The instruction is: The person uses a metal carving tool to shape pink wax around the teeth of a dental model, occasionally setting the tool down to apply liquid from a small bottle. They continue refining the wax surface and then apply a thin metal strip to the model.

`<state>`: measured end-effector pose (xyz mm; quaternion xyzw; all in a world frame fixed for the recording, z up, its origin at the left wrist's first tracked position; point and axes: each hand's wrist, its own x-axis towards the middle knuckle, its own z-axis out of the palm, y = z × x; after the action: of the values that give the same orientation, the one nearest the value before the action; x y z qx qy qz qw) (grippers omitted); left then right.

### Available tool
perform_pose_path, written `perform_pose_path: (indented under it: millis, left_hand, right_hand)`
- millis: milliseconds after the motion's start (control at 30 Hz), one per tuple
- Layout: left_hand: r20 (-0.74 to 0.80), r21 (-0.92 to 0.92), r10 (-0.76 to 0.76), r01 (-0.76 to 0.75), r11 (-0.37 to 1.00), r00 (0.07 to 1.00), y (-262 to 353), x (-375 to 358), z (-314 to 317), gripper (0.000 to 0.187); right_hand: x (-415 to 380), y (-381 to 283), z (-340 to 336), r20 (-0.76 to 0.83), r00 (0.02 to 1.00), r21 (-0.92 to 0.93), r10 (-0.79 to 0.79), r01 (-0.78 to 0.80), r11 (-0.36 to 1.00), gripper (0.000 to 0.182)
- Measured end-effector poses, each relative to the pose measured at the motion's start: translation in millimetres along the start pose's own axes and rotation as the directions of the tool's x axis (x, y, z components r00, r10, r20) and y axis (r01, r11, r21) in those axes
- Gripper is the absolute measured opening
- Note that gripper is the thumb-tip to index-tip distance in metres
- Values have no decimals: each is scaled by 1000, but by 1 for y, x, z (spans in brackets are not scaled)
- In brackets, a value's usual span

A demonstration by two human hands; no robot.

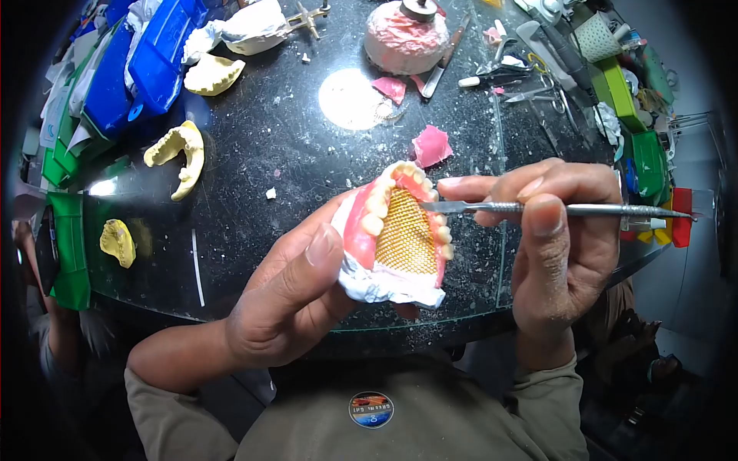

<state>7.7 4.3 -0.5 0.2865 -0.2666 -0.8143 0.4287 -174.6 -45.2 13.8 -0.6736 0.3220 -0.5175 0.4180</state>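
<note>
Wrapped around a white plaster dental model (384, 286), my left hand (288, 288) keeps it tilted up above the table's near edge. The model carries pink wax (361, 230), a row of cream teeth (374, 207) and a gold mesh plate (406, 234) in the palate. My right hand (565, 238) pinches a slim metal carving tool (584, 209). The tool's flat tip lies at the upper right edge of the mesh, beside the teeth. Just beyond the model, a pink wax piece (432, 146) rests on the black table (269, 154).
Yellowish plaster casts (192, 157) lie at the left, near blue bins (157, 58). A pink-coated flask (406, 38) and a knife (446, 58) are at the back. Scissors (550, 92), other tools and a green bin (649, 163) are at the right.
</note>
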Motion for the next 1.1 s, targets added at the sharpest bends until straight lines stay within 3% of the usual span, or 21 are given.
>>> perform_pose_path:
  millis: [1100]
  left_hand:
    - [7, 24, -32, 32, 999, 999, 0, 1, -2, 79]
  right_hand:
    - [-4, 9, -7, 127, 990, -97, -56, 69, 993, 16]
